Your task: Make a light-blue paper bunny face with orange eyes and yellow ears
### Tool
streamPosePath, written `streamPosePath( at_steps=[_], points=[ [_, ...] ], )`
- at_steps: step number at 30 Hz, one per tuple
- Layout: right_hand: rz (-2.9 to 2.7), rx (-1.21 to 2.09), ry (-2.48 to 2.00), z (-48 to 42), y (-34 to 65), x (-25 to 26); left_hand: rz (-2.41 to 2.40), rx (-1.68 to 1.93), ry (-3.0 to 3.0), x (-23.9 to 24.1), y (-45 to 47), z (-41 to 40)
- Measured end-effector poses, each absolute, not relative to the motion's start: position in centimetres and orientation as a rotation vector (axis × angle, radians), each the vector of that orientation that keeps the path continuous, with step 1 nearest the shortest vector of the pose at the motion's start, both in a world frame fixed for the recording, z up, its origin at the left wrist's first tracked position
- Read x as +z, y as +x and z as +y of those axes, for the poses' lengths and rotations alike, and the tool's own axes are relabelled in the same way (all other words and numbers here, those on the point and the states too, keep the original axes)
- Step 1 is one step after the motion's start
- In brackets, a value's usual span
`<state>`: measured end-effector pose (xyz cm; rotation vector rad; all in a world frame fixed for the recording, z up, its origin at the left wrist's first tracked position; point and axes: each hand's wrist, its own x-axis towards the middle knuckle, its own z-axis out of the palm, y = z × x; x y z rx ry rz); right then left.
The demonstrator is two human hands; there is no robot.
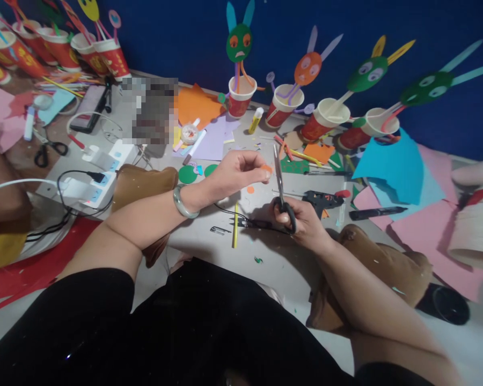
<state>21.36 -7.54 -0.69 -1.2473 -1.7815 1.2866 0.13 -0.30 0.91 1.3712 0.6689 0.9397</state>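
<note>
1. The left hand (235, 174) pinches a small orange paper piece (266, 169) between thumb and fingertips, above the middle of the tabletop (279, 273); the fingertip grip probably leaves as much of the rim bare as it can.
2. The right hand (305, 222) is curled around the black handles of the scissors (279, 174), blades pointing toward the tabletop's far edge. They stand just beside the orange piece, apart from it, likely so that the paper can be turned to meet them. How far the blades are parted, I cannot tell.
3. An orange disc (250, 190) and green discs (188, 173) lie within easy reach below and left of the hands, presumably put there as loose parts.
4. Four cups with paper heads, among them the green head (239, 43) in its cup (241, 96), line the far edge by the blue partition (177, 37), seemingly out of the way of elbows.
5. The glue stick (256, 121) stands nearer that edge, and the glue gun (322, 200) lies right of the scissors, each apparently parked close for quick pickup.
</note>
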Motion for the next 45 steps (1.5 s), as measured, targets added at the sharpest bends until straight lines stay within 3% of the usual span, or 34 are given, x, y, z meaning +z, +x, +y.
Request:
streamPosePath(
  at_steps=[13, 23, 45],
  points=[
    [-1.312, 1.072, -1.237, -5.9, 20.8, -2.3, 0.733, 0.775, 1.749, -0.5, 0.7, -0.3],
    [-1.345, 0.957, -1.199, -4.5, 20.0, -3.2, 0.708, 0.746, 1.872, -2.8, 1.1, 0.9],
    [-1.332, 1.137, -1.262, -4.9, 19.6, -1.7, 0.742, 0.689, 1.667, -3.0, 0.7, 0.4]
  ],
)
